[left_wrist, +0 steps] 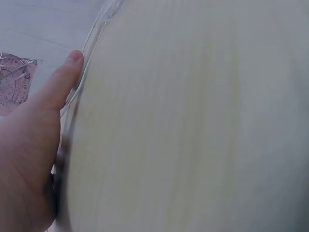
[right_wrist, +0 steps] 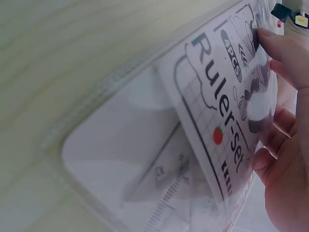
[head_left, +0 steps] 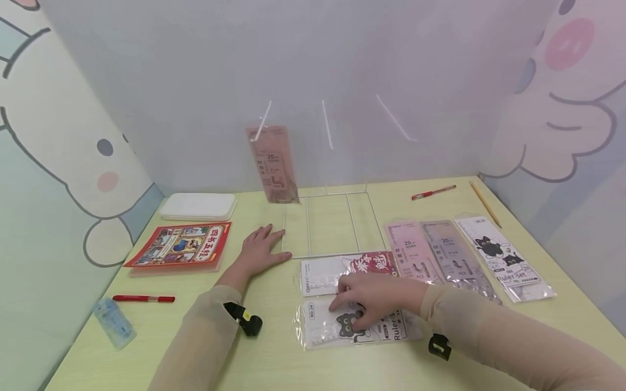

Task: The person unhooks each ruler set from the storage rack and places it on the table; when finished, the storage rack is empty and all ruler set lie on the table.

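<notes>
My right hand (head_left: 374, 304) has its fingers curled on the cat-print ruler set packet (head_left: 342, 326), lying on the bench (head_left: 489, 190) nearest me. I'd lift by the packet's edge, left hand (head_left: 259, 250) flat and relaxed, steadying the clear acrylic stand (head_left: 332, 225).

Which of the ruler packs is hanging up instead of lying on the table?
The pink ruler pack on the leftmost clear hook; all others lie flat on the table.
</notes>
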Available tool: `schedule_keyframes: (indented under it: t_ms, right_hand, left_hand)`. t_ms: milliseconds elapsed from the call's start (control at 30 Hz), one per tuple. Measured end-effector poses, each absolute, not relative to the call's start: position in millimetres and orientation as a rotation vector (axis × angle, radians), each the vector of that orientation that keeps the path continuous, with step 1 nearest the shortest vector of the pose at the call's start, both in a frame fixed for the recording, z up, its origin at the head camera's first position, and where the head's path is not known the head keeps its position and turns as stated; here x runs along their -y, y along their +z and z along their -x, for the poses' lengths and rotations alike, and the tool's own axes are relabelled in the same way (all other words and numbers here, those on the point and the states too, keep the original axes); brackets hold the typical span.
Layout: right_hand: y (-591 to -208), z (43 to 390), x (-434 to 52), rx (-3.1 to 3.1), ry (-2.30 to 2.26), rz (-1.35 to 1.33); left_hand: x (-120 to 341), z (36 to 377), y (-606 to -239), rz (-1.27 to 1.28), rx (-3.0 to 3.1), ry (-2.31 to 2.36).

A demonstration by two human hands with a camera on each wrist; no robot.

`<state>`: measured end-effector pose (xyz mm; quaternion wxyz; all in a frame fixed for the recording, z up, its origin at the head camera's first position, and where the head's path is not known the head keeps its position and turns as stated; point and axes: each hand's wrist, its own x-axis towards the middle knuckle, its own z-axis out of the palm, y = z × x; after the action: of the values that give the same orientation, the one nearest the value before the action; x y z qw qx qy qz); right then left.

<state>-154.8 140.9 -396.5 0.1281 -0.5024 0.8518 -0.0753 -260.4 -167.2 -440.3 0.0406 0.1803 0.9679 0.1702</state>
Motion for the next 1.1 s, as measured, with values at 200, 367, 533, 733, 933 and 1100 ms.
schedule_keyframes:
  t_ms: [200,367,533,733,933,1100]
  right_hand:
    - [-396.0,160.3,-142.0,-2.505,-0.246,1.483]
    - [-385.5,180.1,-133.7,-2.589,-0.412,1.305]
    - [-366.9,211.6,-127.9,-2.691,-0.586,1.157]
    - [-353.5,252.7,-117.6,-2.802,-0.773,1.073]
    - [-336.9,285.3,-92.6,-2.867,-0.909,0.963]
    - [-320.8,298.7,-70.9,-2.860,-1.027,0.911]
  left_hand:
    - [167.0,261.3,-441.8,-0.563,-2.956,0.525]
    - [173.6,259.0,-439.4,-0.548,-2.965,0.536]
    - [174.0,261.5,-440.3,-0.568,-2.958,0.550]
    - [168.9,262.4,-441.4,-0.558,-2.931,0.564]
    - [169.8,263.7,-440.3,-0.556,-2.918,0.551]
    - [170.9,264.9,-440.9,-0.568,-2.922,0.540]
